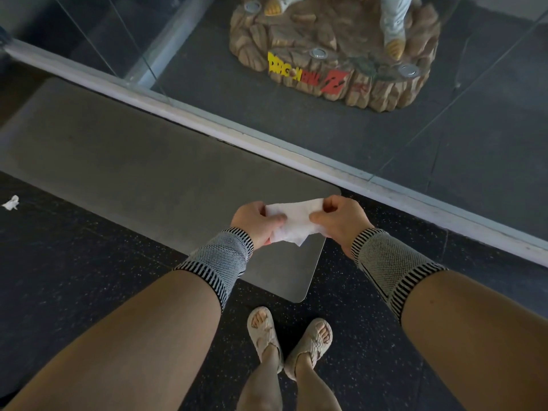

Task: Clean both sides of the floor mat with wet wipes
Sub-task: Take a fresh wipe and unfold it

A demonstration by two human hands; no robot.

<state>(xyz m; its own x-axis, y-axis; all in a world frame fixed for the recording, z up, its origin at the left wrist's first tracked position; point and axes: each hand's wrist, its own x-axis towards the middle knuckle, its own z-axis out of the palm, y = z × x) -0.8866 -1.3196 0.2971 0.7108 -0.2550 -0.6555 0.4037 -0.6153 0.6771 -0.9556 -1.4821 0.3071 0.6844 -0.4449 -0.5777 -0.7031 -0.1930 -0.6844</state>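
A long grey floor mat (142, 164) lies flat on the dark speckled floor, running from the upper left to its rounded near corner in front of my feet. A white wet wipe (292, 222) is stretched between both hands above that near end of the mat. My left hand (255, 222) pinches the wipe's left side with thumb on top. My right hand (341, 222) pinches its right side with curled fingers. Both wrists wear striped knit bands.
A glass display case with a pale frame (267, 143) runs diagonally along the mat's far edge; a rock-shaped statue base (332, 51) stands inside. A crumpled white wipe (11, 202) lies on the floor at far left. My sandalled feet (290, 336) stand just short of the mat.
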